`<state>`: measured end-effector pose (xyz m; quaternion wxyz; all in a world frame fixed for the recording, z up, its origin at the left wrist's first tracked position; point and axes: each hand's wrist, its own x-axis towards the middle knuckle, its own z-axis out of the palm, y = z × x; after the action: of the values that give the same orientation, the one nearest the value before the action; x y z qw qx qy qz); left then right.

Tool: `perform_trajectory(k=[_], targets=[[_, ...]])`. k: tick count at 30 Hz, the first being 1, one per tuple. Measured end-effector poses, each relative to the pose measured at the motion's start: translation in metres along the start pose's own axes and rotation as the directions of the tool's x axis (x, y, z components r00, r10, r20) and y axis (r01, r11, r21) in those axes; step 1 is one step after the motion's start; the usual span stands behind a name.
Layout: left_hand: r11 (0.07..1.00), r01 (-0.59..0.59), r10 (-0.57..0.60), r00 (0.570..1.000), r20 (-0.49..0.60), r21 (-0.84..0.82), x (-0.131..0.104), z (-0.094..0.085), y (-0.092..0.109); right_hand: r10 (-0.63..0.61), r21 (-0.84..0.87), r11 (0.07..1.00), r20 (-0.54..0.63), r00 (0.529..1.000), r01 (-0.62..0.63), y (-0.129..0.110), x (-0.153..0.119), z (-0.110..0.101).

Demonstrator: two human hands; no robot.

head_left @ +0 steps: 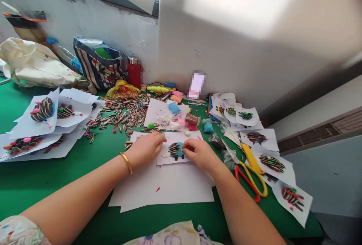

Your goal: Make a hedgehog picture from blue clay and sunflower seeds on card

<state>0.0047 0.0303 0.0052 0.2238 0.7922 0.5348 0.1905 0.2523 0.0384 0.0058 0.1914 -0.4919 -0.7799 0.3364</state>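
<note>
A small white card (166, 160) lies on larger white sheets (141, 192) in front of me. It bears a hedgehog figure (175, 150) of blue clay, with striped sunflower seeds set into its back and dark feet below. My right hand (198, 152) pinches at the figure's right side; a thin pale tip, apparently a sunflower seed, shows at the fingertips. At the card's upper left corner rests my left hand (149, 145), its fingers bent and held together. Whatever they may hold is hidden. A gold bangle (126, 163) circles the left wrist.
Loose sunflower seeds (130, 111) spread behind my left hand. Blue clay (174, 108) and brown clay (192, 119) lie behind the card. Scissors (251, 181) and finished seed cards (273, 163) sit right; more cards (42, 111) are stacked left. A red bottle (134, 73) stands near the wall.
</note>
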Motion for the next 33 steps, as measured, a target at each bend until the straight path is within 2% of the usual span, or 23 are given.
perform_trajectory(k=[2, 4, 12, 19, 33], targets=[[0.989, -0.058, 0.055, 0.998, 0.028, 0.138, -0.003, 0.001, 0.002, -0.019, -0.055, 0.998, -0.016, 1.000, 0.018, 0.000, 0.001, 0.002], [0.978, -0.077, 0.068, 0.996, 0.050, 0.193, -0.005, 0.001, 0.004, -0.068, -0.090, 0.994, -0.056, 0.996, 0.063, 0.002, 0.003, 0.005], [0.966, -0.074, 0.028, 0.983, 0.183, 0.249, -0.007, -0.001, 0.010, -0.192, -0.156, 0.973, -0.138, 0.972, 0.170, 0.007, 0.007, 0.020], [0.958, -0.075, 0.009, 0.972, 0.234, 0.278, -0.006, -0.003, 0.015, -0.177, -0.221, 0.964, -0.129, 0.976, 0.146, 0.003, 0.008, 0.022], [0.950, -0.099, 0.026, 0.970, 0.240, 0.297, -0.006, -0.002, 0.014, -0.151, -0.353, 0.930, -0.107, 0.983, 0.104, -0.001, 0.008, 0.027]])
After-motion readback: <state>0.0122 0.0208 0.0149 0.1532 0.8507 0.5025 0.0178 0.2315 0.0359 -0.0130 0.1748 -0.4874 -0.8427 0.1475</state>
